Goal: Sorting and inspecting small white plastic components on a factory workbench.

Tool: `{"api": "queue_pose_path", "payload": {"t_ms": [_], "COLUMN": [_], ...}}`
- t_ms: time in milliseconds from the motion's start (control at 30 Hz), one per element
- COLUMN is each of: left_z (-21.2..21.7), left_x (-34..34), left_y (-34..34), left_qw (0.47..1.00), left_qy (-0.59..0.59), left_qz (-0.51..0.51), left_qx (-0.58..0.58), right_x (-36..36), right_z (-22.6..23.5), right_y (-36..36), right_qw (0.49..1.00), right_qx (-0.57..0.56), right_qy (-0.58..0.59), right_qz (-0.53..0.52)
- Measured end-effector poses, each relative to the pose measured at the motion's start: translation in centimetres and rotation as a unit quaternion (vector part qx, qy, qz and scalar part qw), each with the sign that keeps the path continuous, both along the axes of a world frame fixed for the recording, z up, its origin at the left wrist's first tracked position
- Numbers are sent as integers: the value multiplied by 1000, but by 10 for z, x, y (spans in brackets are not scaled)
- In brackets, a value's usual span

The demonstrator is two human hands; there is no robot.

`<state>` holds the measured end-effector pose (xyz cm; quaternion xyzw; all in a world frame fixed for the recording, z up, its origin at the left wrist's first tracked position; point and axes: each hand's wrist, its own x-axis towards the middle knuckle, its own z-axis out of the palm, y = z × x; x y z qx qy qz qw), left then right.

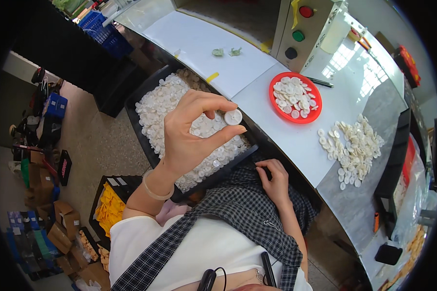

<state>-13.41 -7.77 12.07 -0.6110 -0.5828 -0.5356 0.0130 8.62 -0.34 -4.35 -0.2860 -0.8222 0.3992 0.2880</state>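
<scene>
Between the thumb and index fingertip of my left hand (187, 128) is a small round white plastic disc with a toothed rim, like a little gear (233, 117). It is held up above a black bin (194, 188) heaped with white round plastic pieces (160, 104). My right hand (276, 182) lies on the dark checked apron (233, 199) over my lap, its thumb apart from the fingers, with nothing seen in it. Beyond the bin, a red round plate (302, 120) on the table carries more white discs (294, 96).
A loose pile of white discs (354, 148) lies on the table's right side. A control box (303, 36) with red, green and black buttons stands at the back. Near the plate lies a pen (320, 82). On the floor at left are a container of yellow pieces (109, 206) and cardboard boxes (65, 218).
</scene>
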Motion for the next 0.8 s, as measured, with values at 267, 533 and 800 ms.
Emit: {"api": "queue_pose_path", "payload": {"t_ms": [267, 533, 800], "left_z": [-3, -6, -51], "left_x": [-2, -1, -6], "left_y": [0, -2, 7], "left_qw": [999, 998, 962], "left_qy": [9, 17, 202], "left_qz": [30, 55, 62], "left_qx": [-11, -7, -171], "right_x": [-1, -1, 7], "right_z": [-2, -3, 17], "right_y": [-1, -1, 6], "right_qw": [1000, 1000, 999], "right_qx": [-4, 1, -30], "right_qy": [-11, -11, 26], "right_qz": [4, 9, 34]}}
